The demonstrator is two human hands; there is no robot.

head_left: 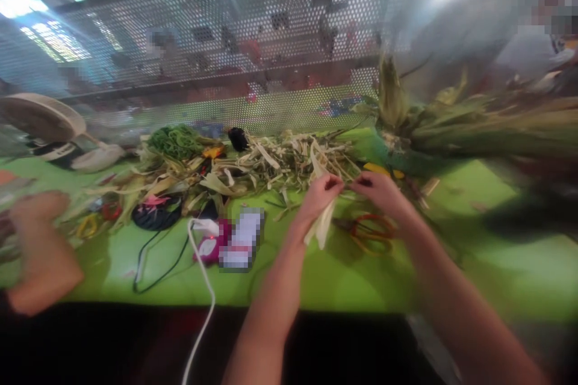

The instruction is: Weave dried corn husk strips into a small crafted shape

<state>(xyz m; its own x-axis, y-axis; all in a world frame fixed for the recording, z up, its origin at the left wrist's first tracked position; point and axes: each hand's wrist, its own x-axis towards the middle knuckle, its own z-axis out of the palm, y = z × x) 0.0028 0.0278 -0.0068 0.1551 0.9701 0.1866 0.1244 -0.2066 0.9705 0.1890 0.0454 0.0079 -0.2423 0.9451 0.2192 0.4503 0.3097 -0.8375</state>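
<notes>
A pale strip of corn husk (322,227) hangs from my left hand (321,190), its upper end standing above the fingers. Those fingers are closed round it. Just to the right, my right hand (374,185) is closed in a pinch, fingertips almost meeting the left ones. Whatever lies in that pinch is too small and blurred to make out. Scissors with orange handles (372,233) lie on the green table (343,289) beneath my right hand. Behind both hands spreads a heap of dry husk strips (280,159).
Left of my arms lie a phone (242,239), a magenta device (212,246) and a white cable (205,289). A co-worker's arm (45,258) rests at far left, near a fan (45,117). Corn husks (478,129) bulk at right. A perforated screen (253,30) stands behind.
</notes>
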